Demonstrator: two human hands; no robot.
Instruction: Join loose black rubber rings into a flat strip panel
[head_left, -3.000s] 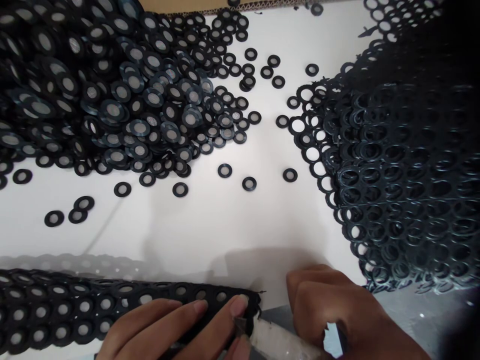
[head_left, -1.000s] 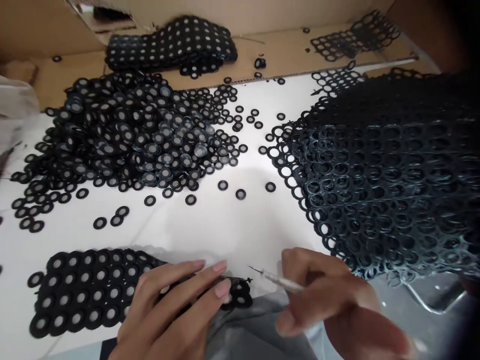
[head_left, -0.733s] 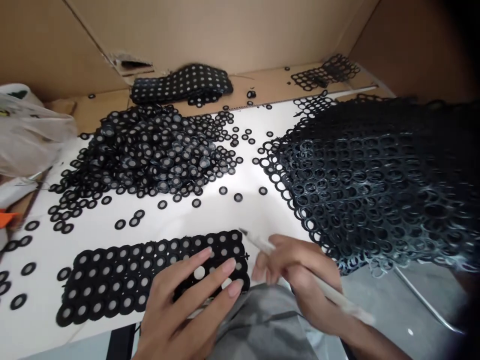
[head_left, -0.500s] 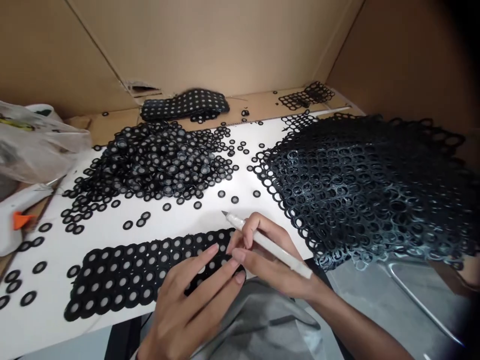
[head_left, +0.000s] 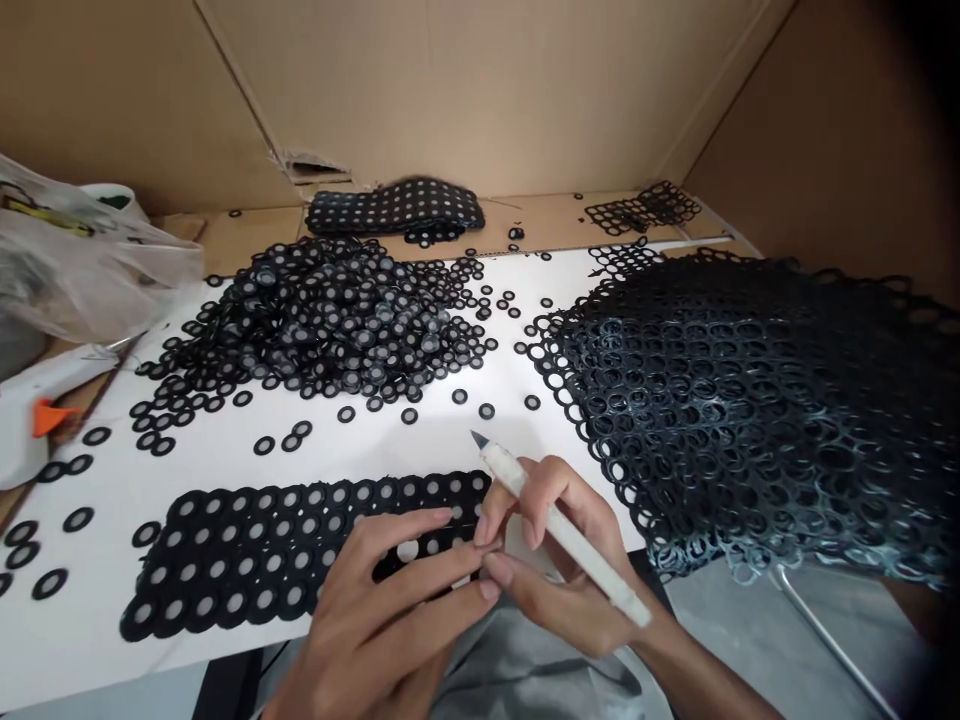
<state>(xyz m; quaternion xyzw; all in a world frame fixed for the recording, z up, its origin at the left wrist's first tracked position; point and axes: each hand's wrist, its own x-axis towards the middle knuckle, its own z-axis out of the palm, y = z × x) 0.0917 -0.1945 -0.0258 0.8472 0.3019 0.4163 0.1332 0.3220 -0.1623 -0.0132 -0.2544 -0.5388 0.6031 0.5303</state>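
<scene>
One white-handled knife [head_left: 585,553], with a dark pointed tip, is held clamped in the fingers of the right hand [head_left: 574,605]. The fingers of the left hand [head_left: 360,620] are spread apart over one black sheet [head_left: 289,545]; whether it is gripped cannot be told. The sheet is studded with grey discs in four rows, its right end covered by those fingers, its rest stretched leftward on the worktop [head_left: 427,443]. Beyond, one heap of loose rimmed discs [head_left: 330,320], too many to count, is seen.
</scene>
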